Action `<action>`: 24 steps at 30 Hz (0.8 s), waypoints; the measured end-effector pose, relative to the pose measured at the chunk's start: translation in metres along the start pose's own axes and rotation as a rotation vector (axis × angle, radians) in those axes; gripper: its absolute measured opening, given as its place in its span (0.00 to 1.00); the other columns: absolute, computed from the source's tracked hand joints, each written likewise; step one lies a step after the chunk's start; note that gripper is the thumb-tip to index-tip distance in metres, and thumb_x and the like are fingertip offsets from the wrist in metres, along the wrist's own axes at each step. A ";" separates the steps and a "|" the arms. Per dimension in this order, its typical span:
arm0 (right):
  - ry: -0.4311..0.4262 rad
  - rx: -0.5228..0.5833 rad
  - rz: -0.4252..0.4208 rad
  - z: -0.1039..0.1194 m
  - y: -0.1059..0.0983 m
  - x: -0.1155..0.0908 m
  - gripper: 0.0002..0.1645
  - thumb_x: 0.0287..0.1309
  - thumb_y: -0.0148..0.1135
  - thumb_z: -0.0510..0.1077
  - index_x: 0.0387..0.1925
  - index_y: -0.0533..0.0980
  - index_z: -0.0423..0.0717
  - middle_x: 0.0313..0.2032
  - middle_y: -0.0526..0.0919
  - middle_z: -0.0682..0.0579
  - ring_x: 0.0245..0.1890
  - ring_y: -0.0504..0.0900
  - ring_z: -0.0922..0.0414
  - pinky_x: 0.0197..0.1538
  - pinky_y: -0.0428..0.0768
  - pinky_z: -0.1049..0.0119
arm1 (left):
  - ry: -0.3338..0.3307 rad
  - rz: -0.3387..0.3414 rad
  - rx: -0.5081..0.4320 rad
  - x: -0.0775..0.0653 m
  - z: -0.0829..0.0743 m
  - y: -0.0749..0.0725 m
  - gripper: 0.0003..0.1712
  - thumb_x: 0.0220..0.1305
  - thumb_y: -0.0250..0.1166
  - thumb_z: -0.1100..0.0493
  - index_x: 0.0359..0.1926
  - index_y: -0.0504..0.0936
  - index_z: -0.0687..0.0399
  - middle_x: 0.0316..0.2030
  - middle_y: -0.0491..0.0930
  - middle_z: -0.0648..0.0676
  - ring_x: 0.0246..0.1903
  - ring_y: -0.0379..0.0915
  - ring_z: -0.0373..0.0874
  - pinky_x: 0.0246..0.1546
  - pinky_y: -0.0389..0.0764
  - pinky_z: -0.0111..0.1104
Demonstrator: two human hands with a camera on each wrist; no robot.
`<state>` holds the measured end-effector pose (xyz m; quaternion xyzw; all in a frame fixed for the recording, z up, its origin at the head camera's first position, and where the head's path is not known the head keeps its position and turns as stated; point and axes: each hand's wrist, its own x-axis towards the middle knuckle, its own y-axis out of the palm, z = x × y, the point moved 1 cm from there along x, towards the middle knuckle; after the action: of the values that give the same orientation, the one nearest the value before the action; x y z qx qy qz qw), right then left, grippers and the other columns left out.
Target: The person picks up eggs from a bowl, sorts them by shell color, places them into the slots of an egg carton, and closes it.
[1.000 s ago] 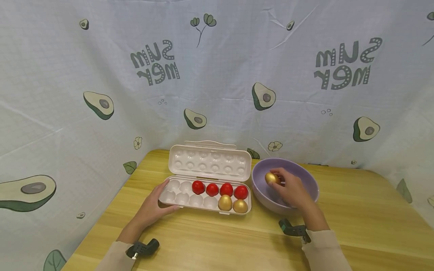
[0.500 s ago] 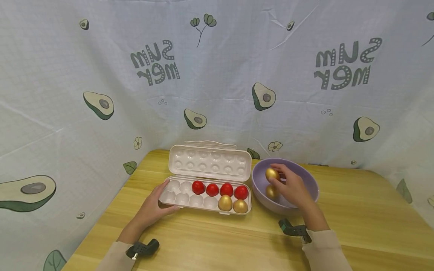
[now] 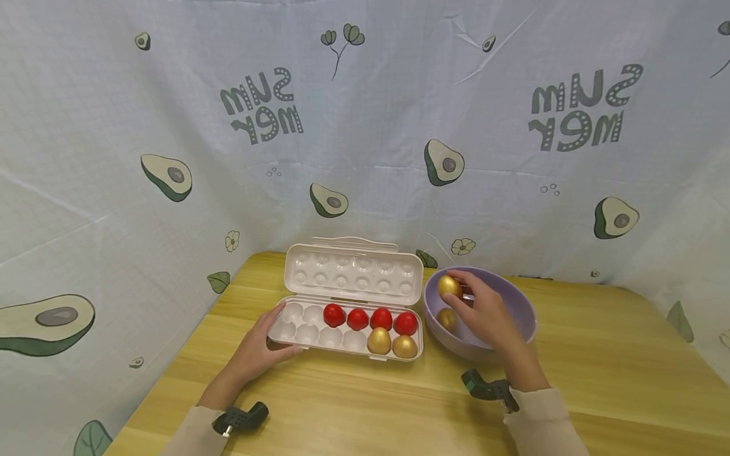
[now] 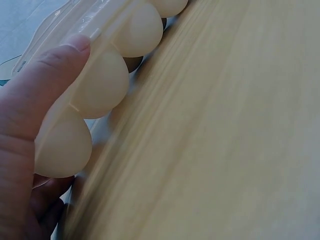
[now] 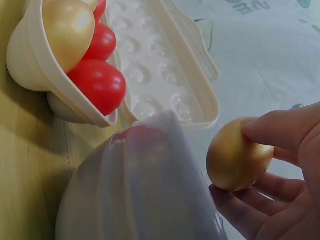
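A gold egg (image 5: 239,156) is pinched between the thumb and fingers of my right hand (image 3: 485,311), held over the left inside of the purple bowl (image 3: 521,310). Below it in the bowl lies another gold egg (image 3: 447,319). My left hand (image 3: 253,345) grips the left end of the opened cream egg box (image 3: 353,273). Its thumb (image 4: 55,65) lies on the box's front rim in the left wrist view, with fingers partly hidden beyond the end. Several red eggs (image 3: 357,319) sit in the back row; two gold eggs (image 3: 379,341) occupy the front row's right end.
The wooden table (image 3: 365,405) carries the box and the bowl, which stand close side by side. Behind them hangs a pale curtain (image 3: 388,114) printed with avocados. The box's lid (image 5: 165,60) leans back toward the curtain.
My right hand has lifted the gold egg slightly and shifted left toward the bowl's left rim. The other egg in the bowl has come into view and rolled left. My left hand stays put.
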<state>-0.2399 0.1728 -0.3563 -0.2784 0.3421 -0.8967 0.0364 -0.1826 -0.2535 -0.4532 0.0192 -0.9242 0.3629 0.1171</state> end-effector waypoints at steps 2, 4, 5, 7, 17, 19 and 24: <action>-0.008 0.009 -0.009 0.003 0.001 0.001 0.26 0.59 0.66 0.38 0.58 0.72 0.36 0.48 0.80 0.41 0.46 0.81 0.47 0.48 0.82 0.54 | 0.001 -0.002 -0.003 0.000 -0.001 0.000 0.59 0.46 0.74 0.36 0.74 0.55 0.45 0.70 0.58 0.60 0.69 0.54 0.61 0.64 0.56 0.61; -0.005 0.023 -0.012 0.005 0.002 0.002 0.26 0.58 0.66 0.38 0.57 0.72 0.37 0.47 0.80 0.42 0.45 0.81 0.48 0.48 0.82 0.55 | 0.003 -0.006 -0.007 0.000 -0.002 -0.001 0.58 0.48 0.73 0.37 0.74 0.55 0.45 0.70 0.58 0.59 0.69 0.54 0.61 0.64 0.55 0.61; -0.003 0.031 -0.010 0.006 0.003 0.002 0.26 0.58 0.66 0.38 0.57 0.72 0.37 0.48 0.80 0.42 0.45 0.81 0.48 0.47 0.82 0.55 | 0.004 -0.007 -0.008 0.000 -0.002 -0.001 0.57 0.48 0.73 0.37 0.74 0.55 0.45 0.70 0.58 0.59 0.69 0.54 0.61 0.64 0.55 0.61; -0.002 0.037 -0.002 0.008 0.005 0.002 0.26 0.59 0.66 0.38 0.58 0.72 0.37 0.48 0.80 0.43 0.46 0.80 0.48 0.47 0.82 0.55 | 0.007 -0.009 -0.005 0.000 -0.002 -0.001 0.56 0.49 0.72 0.37 0.74 0.55 0.45 0.70 0.58 0.60 0.68 0.54 0.61 0.64 0.56 0.61; -0.018 0.100 0.021 0.018 0.022 0.002 0.27 0.58 0.66 0.37 0.59 0.71 0.36 0.50 0.79 0.41 0.48 0.80 0.47 0.47 0.82 0.56 | 0.003 -0.004 -0.007 0.000 -0.002 -0.001 0.55 0.50 0.72 0.37 0.74 0.55 0.45 0.70 0.58 0.60 0.68 0.54 0.62 0.64 0.55 0.62; -0.002 0.110 0.022 0.019 0.024 0.002 0.27 0.58 0.66 0.38 0.59 0.71 0.37 0.50 0.79 0.42 0.49 0.80 0.47 0.48 0.82 0.56 | 0.006 -0.003 -0.003 0.000 -0.002 -0.001 0.55 0.51 0.71 0.38 0.74 0.55 0.46 0.70 0.58 0.60 0.68 0.53 0.62 0.64 0.55 0.62; 0.029 0.143 0.043 0.026 0.031 0.001 0.30 0.58 0.67 0.42 0.61 0.71 0.39 0.51 0.78 0.45 0.52 0.79 0.48 0.50 0.81 0.58 | 0.015 -0.006 0.005 0.000 -0.002 -0.001 0.54 0.51 0.71 0.38 0.74 0.55 0.47 0.70 0.58 0.61 0.68 0.54 0.62 0.64 0.55 0.62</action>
<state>-0.2313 0.1339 -0.3595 -0.2547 0.2838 -0.9217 0.0706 -0.1819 -0.2531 -0.4508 0.0195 -0.9224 0.3650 0.1250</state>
